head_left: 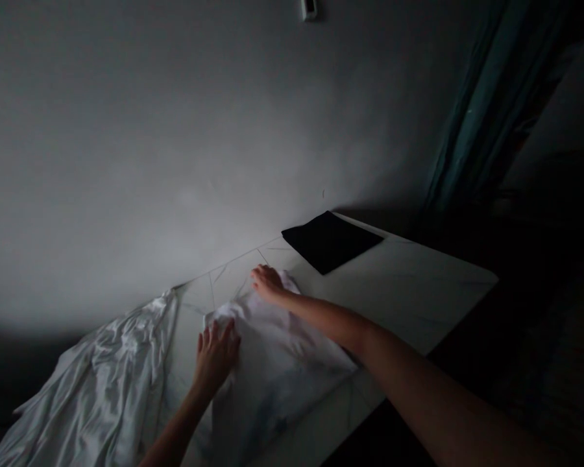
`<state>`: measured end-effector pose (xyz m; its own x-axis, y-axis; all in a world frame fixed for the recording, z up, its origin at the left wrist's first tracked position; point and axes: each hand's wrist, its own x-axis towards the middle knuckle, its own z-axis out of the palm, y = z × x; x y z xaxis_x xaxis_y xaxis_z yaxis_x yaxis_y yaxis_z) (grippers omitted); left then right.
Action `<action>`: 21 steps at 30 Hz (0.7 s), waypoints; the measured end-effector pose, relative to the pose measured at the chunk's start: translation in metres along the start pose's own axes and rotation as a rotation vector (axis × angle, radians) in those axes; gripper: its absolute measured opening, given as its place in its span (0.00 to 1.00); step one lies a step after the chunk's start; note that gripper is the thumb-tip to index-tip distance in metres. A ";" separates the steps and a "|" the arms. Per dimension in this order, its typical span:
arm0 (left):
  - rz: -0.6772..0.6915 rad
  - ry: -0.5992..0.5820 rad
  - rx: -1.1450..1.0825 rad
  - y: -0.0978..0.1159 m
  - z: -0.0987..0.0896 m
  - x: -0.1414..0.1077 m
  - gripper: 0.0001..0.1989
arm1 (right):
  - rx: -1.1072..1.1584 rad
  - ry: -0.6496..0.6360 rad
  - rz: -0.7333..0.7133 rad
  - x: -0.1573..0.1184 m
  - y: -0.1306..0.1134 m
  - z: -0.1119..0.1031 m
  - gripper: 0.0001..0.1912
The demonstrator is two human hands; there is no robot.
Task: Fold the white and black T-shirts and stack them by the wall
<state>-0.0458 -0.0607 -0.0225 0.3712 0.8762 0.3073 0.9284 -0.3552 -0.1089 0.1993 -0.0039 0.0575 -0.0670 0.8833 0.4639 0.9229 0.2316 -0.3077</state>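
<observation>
A white cloth [282, 353] with faint pinkish and bluish-grey patches lies spread on the marble-patterned table [409, 292]. It has a few soft wrinkles, and its exact kind is hard to tell in the dim light. My left hand [217, 350] rests on its left edge, palm down, with the fingers apart. Farther back, my right hand [268, 284] lies on the cloth's far edge near the wall. Its fingers are stretched forward and slightly bent, with no fold visibly pinched between them.
A crumpled, shiny white fabric [121, 363] covers the table's left end and hangs over it. Toward the back lies a flat, folded black cloth [331, 241]. The grey wall [199, 143] runs behind the table. A teal curtain [477, 117] hangs at the right.
</observation>
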 end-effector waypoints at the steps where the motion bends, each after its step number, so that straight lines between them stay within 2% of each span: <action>1: 0.024 0.030 -0.045 0.004 -0.003 0.012 0.23 | -0.020 -0.017 0.065 -0.004 0.018 -0.008 0.10; 4: 0.155 0.069 -0.280 0.031 -0.014 0.066 0.17 | -0.033 -0.154 0.319 -0.025 0.060 -0.032 0.14; 6: 0.201 0.037 -0.439 0.059 -0.019 0.113 0.15 | -0.015 -0.267 0.414 -0.041 0.071 -0.043 0.16; 9: 0.072 -0.080 -0.530 0.103 -0.018 0.178 0.12 | -0.019 -0.340 0.462 -0.063 0.067 -0.042 0.19; 11: 0.001 -0.145 -0.540 0.125 -0.012 0.208 0.12 | -0.033 -0.328 0.488 -0.074 0.059 -0.034 0.20; 14: -0.005 -0.218 -0.574 0.138 0.000 0.227 0.15 | -0.065 -0.253 0.473 -0.086 0.051 -0.020 0.21; 17: 0.011 -0.252 -0.631 0.137 0.008 0.229 0.18 | -0.080 -0.215 0.436 -0.090 0.051 -0.012 0.22; 21: 0.019 -0.239 -0.692 0.135 0.011 0.226 0.18 | -0.052 -0.225 0.427 -0.091 0.055 -0.009 0.25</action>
<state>0.1632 0.0931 0.0222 0.4536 0.8869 0.0880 0.7300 -0.4263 0.5342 0.2599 -0.0756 0.0056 0.2469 0.9625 0.1122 0.9030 -0.1865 -0.3871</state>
